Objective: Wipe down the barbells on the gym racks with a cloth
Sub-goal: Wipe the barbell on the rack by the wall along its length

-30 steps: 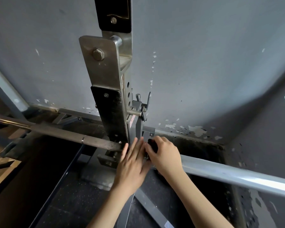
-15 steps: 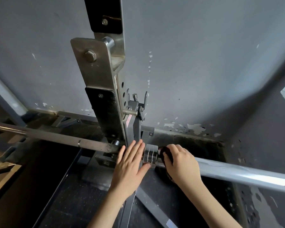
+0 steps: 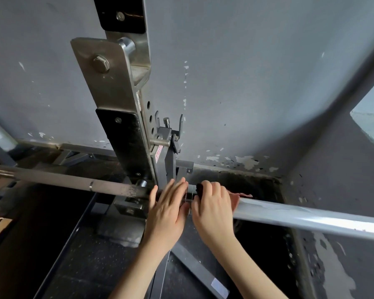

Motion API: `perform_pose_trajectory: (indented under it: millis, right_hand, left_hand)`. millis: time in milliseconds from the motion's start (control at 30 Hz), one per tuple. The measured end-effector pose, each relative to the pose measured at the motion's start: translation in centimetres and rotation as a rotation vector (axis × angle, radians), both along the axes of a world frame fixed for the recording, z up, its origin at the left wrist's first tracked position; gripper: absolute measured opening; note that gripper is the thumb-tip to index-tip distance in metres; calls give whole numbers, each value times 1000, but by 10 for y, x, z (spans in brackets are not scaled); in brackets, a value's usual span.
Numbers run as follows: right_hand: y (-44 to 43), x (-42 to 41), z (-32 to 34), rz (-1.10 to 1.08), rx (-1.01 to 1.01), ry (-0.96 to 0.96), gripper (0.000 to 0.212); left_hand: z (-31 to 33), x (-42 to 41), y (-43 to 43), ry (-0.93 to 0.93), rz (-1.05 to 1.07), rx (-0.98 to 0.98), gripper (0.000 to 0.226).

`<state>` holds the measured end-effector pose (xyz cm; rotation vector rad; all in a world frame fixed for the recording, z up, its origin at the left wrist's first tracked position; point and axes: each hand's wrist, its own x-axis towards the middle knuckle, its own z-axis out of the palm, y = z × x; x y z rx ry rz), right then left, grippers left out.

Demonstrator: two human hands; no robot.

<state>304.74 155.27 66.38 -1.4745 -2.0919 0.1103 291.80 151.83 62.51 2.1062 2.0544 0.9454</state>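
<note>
Head view: gripping cloth point(image 3: 239, 197) in right hand point(image 3: 212, 209), slid back toward barbell point(image 3: 300, 216) collar; left hand point(image 3: 167, 212) flat, bracing; wiping continues.

barbell sleeve point(image 3: 311, 219): smooth glossy metal is seen | barbell shaft point(image 3: 63, 182): duller metal, roughened patch is seen | cloth point(image 3: 238, 196): soft fabric | wall point(image 3: 246, 83): matt paint, chipped

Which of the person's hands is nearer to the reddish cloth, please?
Right: the right hand grips the cloth against the barbell; the left hand lies open just left of it.
</note>
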Motion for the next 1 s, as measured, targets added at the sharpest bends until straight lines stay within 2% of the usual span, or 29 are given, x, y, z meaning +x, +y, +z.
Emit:
perform_pose_trajectory:
  millis: [67, 133, 200, 333, 467, 533, 633, 733, 833, 900, 1000]
  right_hand:
    - [-3, 10, -2, 98, -5, 27, 26]
    - [-2, 33, -5, 118, 66, -49, 28]
    - [0, 46, -5, 46, 97, -95, 30]
    - [-8, 13, -3, -102, 32, 14, 29]
    - [-16, 20, -7, 50, 75, -56, 33]
    - [-12, 36, -6, -18, 84, -89, 37]
    - [-6, 28, -2, -231, 70, 6, 31]
    - [-12, 4, -6, -127, 67, 32, 27]
    - [-17, 29, -11, -6, 105, -67, 32]
    - [-14, 50, -11, -116, 117, -107, 33]
    - [-11, 35, -10, -262, 80, -35, 36]
  left_hand:
    - [0, 0, -2, -16, -4, 7, 45]
    - [0, -1, -5, -31, -13, 15, 45]
    - [0, -1, -8, -40, -22, 22, 44]
    - [6, 1, 1, -56, -43, 8, 41]
    - [11, 4, 15, -3, -77, -10, 46]
    - [10, 4, 16, -16, -83, 4, 44]
    - [8, 4, 14, -21, -97, 37, 42]
    - [7, 5, 14, -41, -102, 78, 41]
    - [5, 5, 14, -57, -100, 113, 40]
    - [5, 6, 15, -63, -103, 128, 39]
    - [5, 7, 15, -63, -101, 130, 40]
